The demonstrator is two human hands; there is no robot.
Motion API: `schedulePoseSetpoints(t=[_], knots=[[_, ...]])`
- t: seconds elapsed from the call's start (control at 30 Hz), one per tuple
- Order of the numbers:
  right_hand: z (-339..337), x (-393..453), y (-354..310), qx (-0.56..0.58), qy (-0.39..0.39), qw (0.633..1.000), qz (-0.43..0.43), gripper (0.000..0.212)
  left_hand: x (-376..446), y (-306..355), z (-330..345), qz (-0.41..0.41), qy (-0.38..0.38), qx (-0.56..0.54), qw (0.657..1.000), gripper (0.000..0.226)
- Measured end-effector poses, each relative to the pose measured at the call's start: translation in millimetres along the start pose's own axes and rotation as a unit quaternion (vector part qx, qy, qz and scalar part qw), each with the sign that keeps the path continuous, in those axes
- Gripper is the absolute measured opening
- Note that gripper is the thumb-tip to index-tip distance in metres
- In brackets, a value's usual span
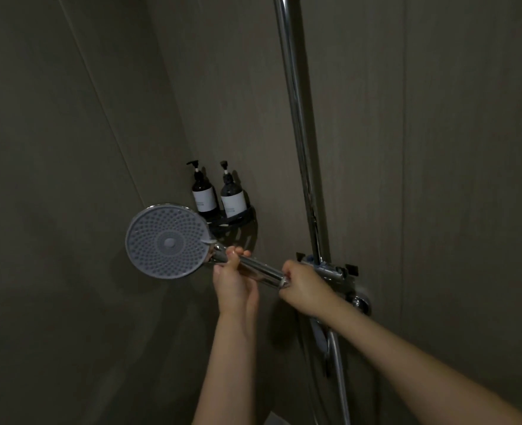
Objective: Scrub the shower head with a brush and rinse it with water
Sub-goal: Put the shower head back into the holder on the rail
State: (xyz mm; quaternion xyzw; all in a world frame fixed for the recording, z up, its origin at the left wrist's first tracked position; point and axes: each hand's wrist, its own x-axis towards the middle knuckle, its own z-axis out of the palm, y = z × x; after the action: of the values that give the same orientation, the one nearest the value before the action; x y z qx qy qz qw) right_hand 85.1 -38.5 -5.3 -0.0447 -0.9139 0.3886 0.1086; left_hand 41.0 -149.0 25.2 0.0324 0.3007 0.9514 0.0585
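Observation:
A round shower head (pixel 168 241) with a grey nozzle face and a chrome handle sits at the centre left, its face turned toward me. My left hand (pixel 234 277) is wrapped around the handle just below the head. My right hand (pixel 305 288) grips the lower end of the handle, where it meets the holder (pixel 330 268) on the chrome riser rail (pixel 299 133). No brush is in view. No water is running from the head.
Two dark pump bottles (pixel 204 194) (pixel 232 197) stand in a black corner rack (pixel 238 220) behind the shower head. A chrome hose (pixel 339 372) hangs down below the mixer (pixel 361 302). Dark grey wall panels enclose the corner on both sides.

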Motion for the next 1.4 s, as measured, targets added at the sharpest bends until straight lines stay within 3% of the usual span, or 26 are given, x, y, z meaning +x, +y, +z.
schedulePoseSetpoints(t=[0.03,0.07,0.1,0.13,0.2,0.27,0.33,0.43,0.53,0.6,0.67,0.73,0.8,0.83,0.9,0.93,1.0,1.07,1.1,1.13,1.17,1.2,1.23,1.27,1.33,1.4], knots=[[-6.3,2.3,0.1,0.091,-0.112,0.988,0.046,0.015,-0.8,0.4,-0.2,-0.009,-0.009,0.006,1.0,0.017],[-15.1,2.7,-0.6,0.204,-0.225,0.948,0.089,0.016,-1.4,0.7,-0.5,-0.018,-0.016,0.008,1.0,0.016],[-22.7,2.7,0.9,0.296,-0.279,0.906,0.115,0.014,-2.2,1.3,-0.8,-0.024,-0.019,0.005,1.0,0.015],[-27.9,2.1,3.2,0.33,-0.282,0.894,0.114,0.011,-2.2,1.7,-1.1,-0.024,-0.019,-0.002,1.0,0.015],[-30.5,1.7,4.9,0.265,-0.198,0.941,0.069,0.018,0.3,2.7,-1.8,-0.008,-0.008,-0.011,1.0,0.018],[-23.0,-2.9,2.2,0.122,-0.089,0.988,0.021,0.031,4.0,3.6,-2.3,0.01,0.012,-0.011,1.0,0.02],[-8.2,-10.0,1.8,0.014,0.015,1.0,-0.02,0.035,7.6,5.4,-4.3,0.024,0.029,-0.012,0.999,0.02],[8.8,-16.8,8.8,-0.02,0.124,0.988,-0.095,0.031,8.5,9.6,-5.4,0.033,0.031,-0.019,0.999,0.02],[8.2,-13.4,4.5,0.11,0.108,0.986,-0.07,0.011,4.7,12.1,-3.9,0.016,0.01,-0.035,0.999,0.019],[3.1,-8.4,0.5,0.283,0.066,0.957,0.016,0.03,2.6,10.1,-0.3,0.012,-0.004,-0.031,0.999,0.022],[-0.6,-9.8,2.2,0.327,0.011,0.944,0.033,0.029,1.6,8.0,3.0,0.016,-0.008,-0.021,1.0,0.023],[-3.5,-16.2,4.2,0.226,-0.015,0.974,-0.023,0.007,0.7,7.4,4.7,0.019,-0.005,-0.009,1.0,0.021],[3.3,-22.3,7.0,0.042,0.021,0.995,-0.092,0.041,-0.6,8.2,4.4,0.021,0.004,0.004,1.0,0.019],[7.6,-20.6,6.8,-0.01,0.058,0.992,-0.108,0.046,-0.9,8.4,4.0,0.023,0.008,0.005,1.0,0.02],[10.5,-17.2,2.6,-0.049,0.1,0.987,-0.114,0.033,-0.8,8.0,2.6,0.023,0.007,0.0,1.0,0.02],[9.2,-14.4,3.8,-0.036,0.074,0.99,-0.113,0.022,-0.4,7.9,1.2,0.02,0.004,-0.002,1.0,0.02],[0.1,-9.7,5.0,0.181,-0.089,0.979,-0.035,0.014,1.1,7.8,-3.0,0.008,-0.007,-0.004,1.0,0.018],[-10.9,-7.7,7.2,0.413,-0.211,0.884,0.062,0.025,2.0,6.0,-5.1,-0.007,-0.022,-0.017,1.0,0.018],[-14.2,-7.7,8.4,0.431,-0.226,0.871,0.07,0.025,3.1,5.7,-6.1,-0.008,-0.021,-0.019,1.0,0.019],[-15.4,-8.8,7.9,0.4,-0.22,0.888,0.058,0.021,4.1,4.9,-6.8,-0.006,-0.016,-0.016,1.0,0.018],[-15.1,-9.8,5.4,0.309,-0.188,0.932,0.028,0.015,4.8,4.6,-7.3,-0.005,-0.009,-0.014,1.0,0.017],[-13.3,-12.3,0.8,0.175,-0.135,0.975,-0.005,0.018,5.1,4.5,-7.5,-0.004,-0.003,-0.014,1.0,0.016],[-8.5,-14.5,-0.9,0.035,-0.069,0.996,-0.04,0.03,5.0,4.6,-7.9,-0.003,0.005,-0.017,1.0,0.014],[-2.6,-17.7,-5.4,-0.077,-0.002,0.996,-0.052,0.038,5.5,4.4,-7.9,-0.001,0.013,-0.021,1.0,0.014],[9.8,-21.0,-13.3,-0.161,0.096,0.981,-0.057,0.035,5.9,3.7,-7.1,0.005,0.015,-0.025,1.0,0.016],[16.0,-16.3,-14.4,-0.157,0.098,0.982,-0.043,0.024,5.8,3.0,-6.4,0.012,-0.001,-0.018,1.0,0.018]])
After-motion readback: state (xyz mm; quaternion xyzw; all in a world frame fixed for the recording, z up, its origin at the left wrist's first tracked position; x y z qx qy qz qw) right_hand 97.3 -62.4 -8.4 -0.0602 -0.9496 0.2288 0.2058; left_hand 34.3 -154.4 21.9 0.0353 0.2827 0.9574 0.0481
